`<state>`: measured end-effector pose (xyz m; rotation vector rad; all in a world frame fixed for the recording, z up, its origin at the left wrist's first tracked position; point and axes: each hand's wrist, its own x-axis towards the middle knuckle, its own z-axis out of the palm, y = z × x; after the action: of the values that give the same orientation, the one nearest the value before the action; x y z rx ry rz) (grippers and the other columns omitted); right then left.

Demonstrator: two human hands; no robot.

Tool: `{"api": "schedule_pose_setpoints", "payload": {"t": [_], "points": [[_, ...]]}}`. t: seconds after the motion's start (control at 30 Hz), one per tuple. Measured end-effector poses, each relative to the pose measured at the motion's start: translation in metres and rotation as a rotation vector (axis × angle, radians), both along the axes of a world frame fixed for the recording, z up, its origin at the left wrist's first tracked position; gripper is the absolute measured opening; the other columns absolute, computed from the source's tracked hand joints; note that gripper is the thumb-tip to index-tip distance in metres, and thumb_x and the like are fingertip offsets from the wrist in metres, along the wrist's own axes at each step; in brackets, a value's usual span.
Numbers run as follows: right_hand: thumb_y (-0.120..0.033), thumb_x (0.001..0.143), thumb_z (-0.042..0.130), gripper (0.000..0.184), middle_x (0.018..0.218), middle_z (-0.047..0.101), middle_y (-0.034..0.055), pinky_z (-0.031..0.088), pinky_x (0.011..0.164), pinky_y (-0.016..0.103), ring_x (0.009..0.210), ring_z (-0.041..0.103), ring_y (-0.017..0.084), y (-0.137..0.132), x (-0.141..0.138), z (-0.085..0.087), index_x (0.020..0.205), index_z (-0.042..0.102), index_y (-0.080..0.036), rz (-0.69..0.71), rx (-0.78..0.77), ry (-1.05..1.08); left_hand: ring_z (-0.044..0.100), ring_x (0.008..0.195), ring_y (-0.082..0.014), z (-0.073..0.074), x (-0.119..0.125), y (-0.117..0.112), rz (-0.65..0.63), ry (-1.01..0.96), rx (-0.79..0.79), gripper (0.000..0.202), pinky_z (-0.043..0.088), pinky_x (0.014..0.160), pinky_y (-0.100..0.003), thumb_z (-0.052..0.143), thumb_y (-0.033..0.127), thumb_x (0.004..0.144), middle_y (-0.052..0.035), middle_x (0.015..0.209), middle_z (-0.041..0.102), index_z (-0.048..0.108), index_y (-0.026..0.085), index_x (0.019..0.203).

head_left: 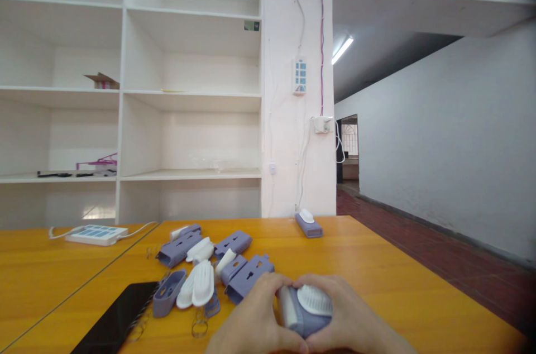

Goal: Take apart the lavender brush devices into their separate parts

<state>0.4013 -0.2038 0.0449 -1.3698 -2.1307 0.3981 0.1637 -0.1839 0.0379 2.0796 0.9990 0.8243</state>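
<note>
Soft, bright light; a tube lamp (pixel 342 50) glows; the right-hand corners darken.

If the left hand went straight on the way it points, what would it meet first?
The device, which the left hand grips together with the right hand. Past it, probably the right hand, though depth is hard to judge.

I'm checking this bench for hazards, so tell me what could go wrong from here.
1. The boxy grey-purple and white plastic unit could slip if the left hand or right hand loosens.
2. The thin, round metal coils lie loose and might get brushed away.
3. The flat, black rectangular panel lies near the parts; a dropped piece might scratch it.
</note>
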Motion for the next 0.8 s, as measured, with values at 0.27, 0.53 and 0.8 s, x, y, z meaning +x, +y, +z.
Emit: {"api": "schedule_pose_setpoints", "payload": {"t": [0.27, 0.53, 0.8], "points": [[-0.053, 0.045, 0.094, 0.082, 0.112, 0.076, 0.0004, 0.05, 0.087, 0.036, 0.101, 0.066, 0.033, -0.003, -0.007, 0.005, 0.121, 0.073, -0.032, -0.004, -0.023, 0.036, 0.059, 0.108, -0.0285, -0.002, -0.005, 0.005, 0.037, 0.005, -0.004, 0.093, 0.047, 0.096, -0.037, 0.096, 0.054, 0.044, -0.0043, 0.121, 0.063, 0.064, 0.026, 0.128], [-0.052, 0.05, 0.091, 0.078, 0.124, 0.074, 0.0047, 0.047, 0.102, 0.043, 0.114, 0.064, 0.037, 0.008, 0.014, -0.008, 0.124, 0.072, -0.034, -0.123, 0.057, -0.037, 0.06, 0.109, -0.0272, 0.022, -0.025, -0.001, 0.161, 0.01, 0.114, 0.068, 0.048, 0.095, -0.035, 0.088, 0.042, 0.061, -0.0036, 0.121, 0.066, 0.065, 0.024, 0.122], [-0.05, 0.055, 0.089, 0.075, 0.125, 0.073, 0.0082, 0.047, 0.1, 0.04, 0.114, 0.065, 0.035, 0.019, 0.016, -0.015, 0.125, 0.071, -0.028, -0.157, 0.109, -0.15, 0.053, 0.128, -0.0324, 0.013, -0.08, 0.035, 0.508, 0.226, 0.473, 0.058, 0.038, 0.112, -0.046, 0.067, 0.044, 0.083, -0.0133, 0.133, 0.061, 0.059, 0.018, 0.134]]}}
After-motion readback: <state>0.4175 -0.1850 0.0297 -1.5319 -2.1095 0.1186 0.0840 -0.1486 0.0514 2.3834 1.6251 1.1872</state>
